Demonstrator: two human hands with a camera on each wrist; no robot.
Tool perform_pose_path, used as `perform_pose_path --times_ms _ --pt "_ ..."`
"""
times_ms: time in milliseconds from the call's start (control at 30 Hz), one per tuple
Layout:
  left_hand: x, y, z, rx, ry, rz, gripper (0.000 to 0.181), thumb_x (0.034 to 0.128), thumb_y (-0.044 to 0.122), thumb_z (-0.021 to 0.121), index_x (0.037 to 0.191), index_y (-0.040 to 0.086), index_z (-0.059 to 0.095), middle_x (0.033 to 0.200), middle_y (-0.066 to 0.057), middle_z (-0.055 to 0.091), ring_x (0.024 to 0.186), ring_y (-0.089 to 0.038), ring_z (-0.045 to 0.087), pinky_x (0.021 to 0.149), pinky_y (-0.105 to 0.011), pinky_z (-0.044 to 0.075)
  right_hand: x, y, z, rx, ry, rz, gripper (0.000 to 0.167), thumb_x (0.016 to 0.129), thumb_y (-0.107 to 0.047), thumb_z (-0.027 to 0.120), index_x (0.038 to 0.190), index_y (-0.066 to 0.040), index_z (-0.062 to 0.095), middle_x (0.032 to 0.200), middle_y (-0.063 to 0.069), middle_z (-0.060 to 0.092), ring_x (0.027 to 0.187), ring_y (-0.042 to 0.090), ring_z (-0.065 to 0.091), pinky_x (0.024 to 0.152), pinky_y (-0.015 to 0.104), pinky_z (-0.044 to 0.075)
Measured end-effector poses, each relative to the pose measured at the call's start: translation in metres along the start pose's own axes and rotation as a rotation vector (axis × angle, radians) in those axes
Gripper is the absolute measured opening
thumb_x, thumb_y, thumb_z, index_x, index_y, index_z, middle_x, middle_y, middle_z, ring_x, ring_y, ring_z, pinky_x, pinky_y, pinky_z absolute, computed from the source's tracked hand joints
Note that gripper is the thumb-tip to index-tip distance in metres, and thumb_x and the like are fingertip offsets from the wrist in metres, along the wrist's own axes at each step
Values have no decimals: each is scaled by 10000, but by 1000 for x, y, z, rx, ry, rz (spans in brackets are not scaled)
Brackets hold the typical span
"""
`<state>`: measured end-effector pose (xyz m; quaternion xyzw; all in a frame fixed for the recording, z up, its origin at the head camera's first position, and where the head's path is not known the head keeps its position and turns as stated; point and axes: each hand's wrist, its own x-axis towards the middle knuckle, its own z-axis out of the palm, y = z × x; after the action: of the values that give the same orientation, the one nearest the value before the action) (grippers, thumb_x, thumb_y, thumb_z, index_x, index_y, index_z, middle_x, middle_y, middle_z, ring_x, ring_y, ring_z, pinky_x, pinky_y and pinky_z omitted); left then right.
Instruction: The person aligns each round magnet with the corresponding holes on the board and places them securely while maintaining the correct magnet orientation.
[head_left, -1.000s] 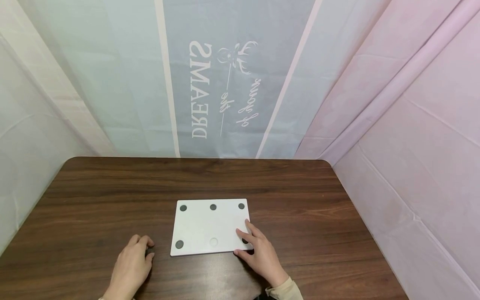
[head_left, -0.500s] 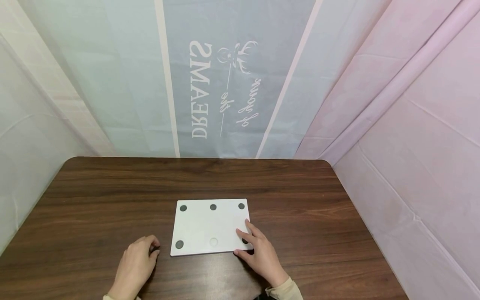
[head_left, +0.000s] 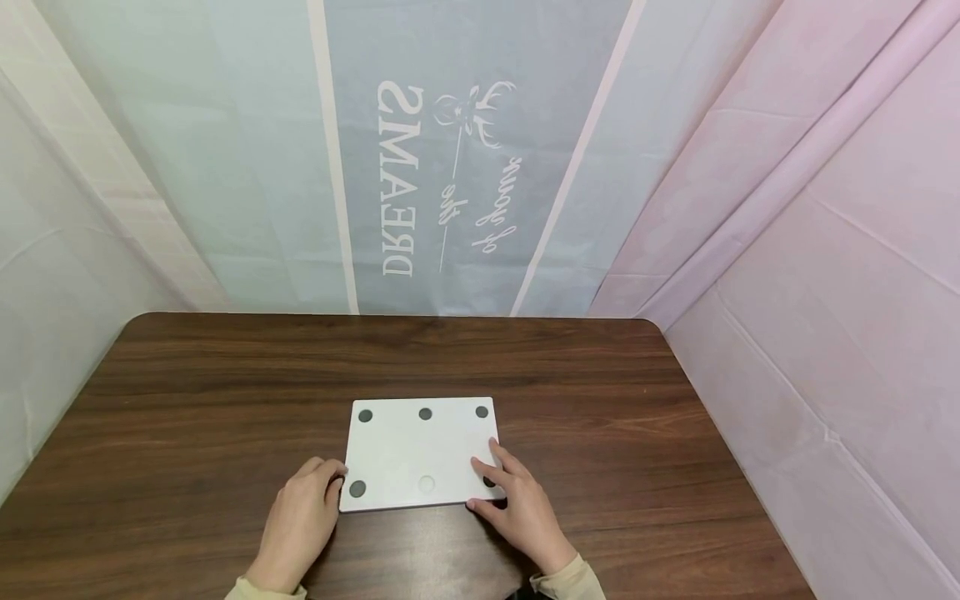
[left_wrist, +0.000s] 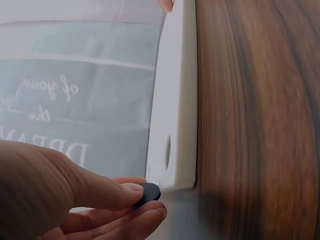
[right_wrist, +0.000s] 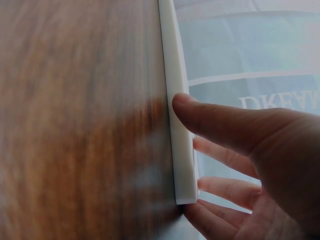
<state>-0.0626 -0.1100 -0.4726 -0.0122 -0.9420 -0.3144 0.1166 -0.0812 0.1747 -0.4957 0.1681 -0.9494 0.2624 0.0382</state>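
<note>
A white rectangular board (head_left: 405, 450) lies flat on the table, with several dark round discs set near its edges. One pale round spot (head_left: 427, 483), without a dark disc, shows at the middle of its near edge. My left hand (head_left: 298, 518) is beside the board's near left corner, pinching a small black disc (left_wrist: 149, 194) between thumb and fingers. At the near right corner, my right hand (head_left: 527, 515) holds the board. Its thumb (right_wrist: 186, 100) presses the near edge while the fingers spread over the top and right side, partly covering a corner disc.
The brown wood-grain table (head_left: 600, 392) extends around the board on all sides. A printed cloth (head_left: 450, 192) hangs behind the far edge. Pale fabric walls (head_left: 840, 333) stand to the left and right.
My left hand has moved right and slightly forward with the black disc, from away on the table to the board's left edge. The right hand and the board have stayed in place.
</note>
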Motion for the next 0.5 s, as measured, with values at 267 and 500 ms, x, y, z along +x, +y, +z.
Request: perform_pose_path --times_ms 267,500 --pt "3 12 6 0 -20 30 121 783 -54 708 863 36 701 773 -36 645 652 -168 617 536 -346 484 0 -1 -1 -2 3 6 486 766 -267 811 1214 -131 678 1412 191 493 1244 352 529 925 487 499" --pt "7 26 16 -21 -46 58 123 778 -31 729 795 83 686 724 30 598 627 -73 531 536 -261 443 0 -1 0 5 -5 9 488 767 -255 812 1217 -126 675 1414 197 488 1248 355 525 931 490 495"
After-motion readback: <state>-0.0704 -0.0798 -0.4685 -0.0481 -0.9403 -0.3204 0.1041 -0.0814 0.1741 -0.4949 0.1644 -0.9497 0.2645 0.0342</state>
